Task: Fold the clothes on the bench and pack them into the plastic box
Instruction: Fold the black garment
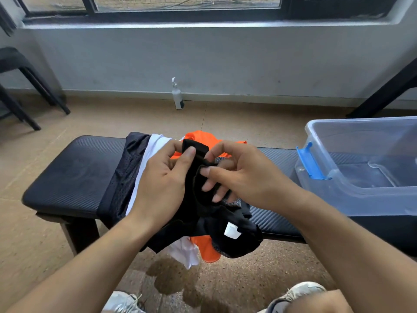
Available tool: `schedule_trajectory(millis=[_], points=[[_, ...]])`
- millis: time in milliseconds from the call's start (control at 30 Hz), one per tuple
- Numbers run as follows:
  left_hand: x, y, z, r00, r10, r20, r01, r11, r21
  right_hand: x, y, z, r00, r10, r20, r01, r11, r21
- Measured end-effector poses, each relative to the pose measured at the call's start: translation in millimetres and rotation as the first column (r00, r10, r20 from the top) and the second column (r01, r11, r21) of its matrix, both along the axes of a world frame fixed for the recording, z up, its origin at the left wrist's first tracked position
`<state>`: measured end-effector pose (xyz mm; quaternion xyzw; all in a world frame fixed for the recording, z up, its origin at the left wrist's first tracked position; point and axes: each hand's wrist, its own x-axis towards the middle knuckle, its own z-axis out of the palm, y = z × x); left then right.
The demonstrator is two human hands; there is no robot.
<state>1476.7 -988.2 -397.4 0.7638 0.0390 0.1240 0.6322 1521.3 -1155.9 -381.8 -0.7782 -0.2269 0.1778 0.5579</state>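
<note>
A chair (15,71) stands at far left on the floor. The bench (74,172) runs left to right; across it lies a pile: dark mesh shorts (121,177), a white garment (155,143) and an orange one (203,137), their ends hanging off the near edge. Above the pile, the left hand (162,184) pinches the top of a black garment (203,208) between thumb and curled fingers. The garment's long axis runs from its far top down toward the viewer, a white tag near its lower end. The right hand (237,175) grips it, fingers curled into the fabric. A bottle (177,96) stands by the wall. At right, the open box (320,195) sits on the bench.
</note>
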Motion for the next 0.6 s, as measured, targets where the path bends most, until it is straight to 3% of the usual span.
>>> schedule_trajectory(millis=[133,200,333,433,600], points=[[2,0,-6,0.985,-0.124,-0.124,0.099,0.977,-0.187,3,4,-13,0.936,-0.136,0.324,0.203,0.962,-0.183],[1,-1,-6,0.964,-0.197,-0.177,0.143,0.950,-0.277,3,4,-17,0.897,-0.158,0.412,0.269,0.936,-0.227],[-1,-3,-5,0.963,-0.167,-0.211,0.094,0.944,-0.317,6,2,-14,0.881,-0.112,0.460,0.275,0.912,-0.303],[1,1,-2,0.983,-0.094,-0.160,0.042,0.952,-0.304,13,-6,-9,0.910,-0.011,0.415,0.168,0.924,-0.344],[5,21,20,0.972,-0.229,-0.054,0.179,0.869,-0.462,16,-19,-6,0.886,0.169,0.432,0.018,0.918,-0.396]])
